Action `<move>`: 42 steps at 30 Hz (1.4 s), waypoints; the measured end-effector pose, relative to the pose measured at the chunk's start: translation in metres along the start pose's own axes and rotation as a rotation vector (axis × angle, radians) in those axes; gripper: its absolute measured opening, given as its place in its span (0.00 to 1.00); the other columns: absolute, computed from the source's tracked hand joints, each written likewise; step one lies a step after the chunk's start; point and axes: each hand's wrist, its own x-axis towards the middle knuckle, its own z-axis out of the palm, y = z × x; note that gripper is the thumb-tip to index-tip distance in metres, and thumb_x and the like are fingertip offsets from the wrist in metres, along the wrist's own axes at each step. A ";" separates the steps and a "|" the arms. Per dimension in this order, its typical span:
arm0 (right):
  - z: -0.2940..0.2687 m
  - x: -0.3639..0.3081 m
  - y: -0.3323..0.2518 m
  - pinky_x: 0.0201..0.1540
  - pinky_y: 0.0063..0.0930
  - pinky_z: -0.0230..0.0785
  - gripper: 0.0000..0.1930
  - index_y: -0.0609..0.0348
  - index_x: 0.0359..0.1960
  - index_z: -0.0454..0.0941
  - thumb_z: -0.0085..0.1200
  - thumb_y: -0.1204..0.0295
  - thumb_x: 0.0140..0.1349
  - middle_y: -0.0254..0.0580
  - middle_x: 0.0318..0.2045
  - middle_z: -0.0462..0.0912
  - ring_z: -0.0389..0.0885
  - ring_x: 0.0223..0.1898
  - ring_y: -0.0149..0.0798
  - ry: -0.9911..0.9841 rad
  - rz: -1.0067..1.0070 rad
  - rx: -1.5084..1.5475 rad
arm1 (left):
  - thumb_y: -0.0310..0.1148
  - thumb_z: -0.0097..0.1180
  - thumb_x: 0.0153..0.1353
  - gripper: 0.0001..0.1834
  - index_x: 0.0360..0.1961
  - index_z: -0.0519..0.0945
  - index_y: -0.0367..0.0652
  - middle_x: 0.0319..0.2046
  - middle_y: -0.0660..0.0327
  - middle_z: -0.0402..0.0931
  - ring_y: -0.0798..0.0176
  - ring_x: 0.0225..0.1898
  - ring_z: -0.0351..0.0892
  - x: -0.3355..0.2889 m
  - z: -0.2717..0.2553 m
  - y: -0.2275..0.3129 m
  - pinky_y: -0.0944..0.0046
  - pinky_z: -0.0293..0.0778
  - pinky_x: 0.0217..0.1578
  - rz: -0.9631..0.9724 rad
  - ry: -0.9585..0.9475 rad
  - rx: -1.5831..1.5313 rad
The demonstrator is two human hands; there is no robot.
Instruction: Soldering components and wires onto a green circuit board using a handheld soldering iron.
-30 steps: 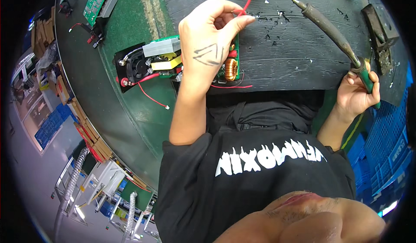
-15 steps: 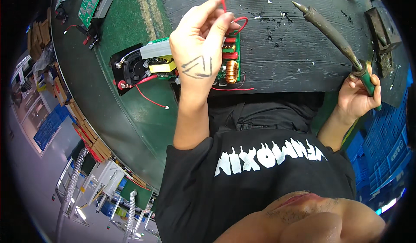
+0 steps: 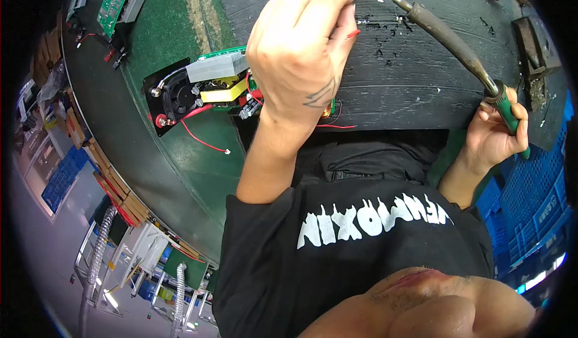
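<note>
My left hand [image 3: 298, 52] is closed, knuckles up, over the right part of a circuit board assembly. Bits of a thin red wire [image 3: 355, 34] stick out past its thumb and fingers. The assembly has a black fan [image 3: 179, 100] on an end plate, a grey heat sink [image 3: 211, 67] and a yellow-wrapped part [image 3: 224, 93]. Most of its right end is hidden beneath the hand. My right hand [image 3: 495, 134] is wrapped round the green handle of a soldering iron [image 3: 448, 35]. The iron's pointed tip aims up and left, in the air above the black bench.
The black work surface [image 3: 415, 106] carries small solder specks. At the right stands a dark metal holder [image 3: 537, 49]. Another green circuit board [image 3: 115, 3] lies at the far left. A loose red wire [image 3: 205, 142] trails from the fan end. Blue crates [image 3: 533, 199] are at the lower right.
My left hand has turned knuckles up and moved right and slightly up with the red wire. The soldering iron has shifted slightly left and down. The board's right end is more covered.
</note>
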 end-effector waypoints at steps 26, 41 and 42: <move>0.017 0.006 0.014 0.27 0.24 0.66 0.17 0.58 0.35 0.77 0.42 0.58 0.56 0.52 0.39 0.74 0.74 0.28 0.42 0.008 0.009 -0.037 | 0.19 0.61 0.40 0.12 0.30 0.78 0.38 0.19 0.57 0.71 0.57 0.21 0.69 0.017 0.028 -0.013 0.64 0.66 0.24 0.473 0.555 -0.423; 0.014 0.008 0.015 0.27 0.22 0.66 0.18 0.57 0.35 0.78 0.44 0.57 0.56 0.52 0.40 0.74 0.74 0.29 0.41 0.020 0.012 -0.047 | 0.19 0.62 0.40 0.12 0.30 0.78 0.37 0.19 0.57 0.71 0.58 0.21 0.69 0.009 0.048 -0.030 0.64 0.66 0.24 0.463 0.531 -0.355; 0.014 0.007 0.015 0.27 0.22 0.66 0.18 0.57 0.35 0.78 0.44 0.57 0.56 0.52 0.40 0.74 0.74 0.29 0.41 0.018 0.009 -0.042 | 0.19 0.62 0.40 0.12 0.30 0.78 0.37 0.19 0.57 0.71 0.58 0.21 0.69 0.009 0.048 -0.030 0.64 0.66 0.24 0.471 0.541 -0.366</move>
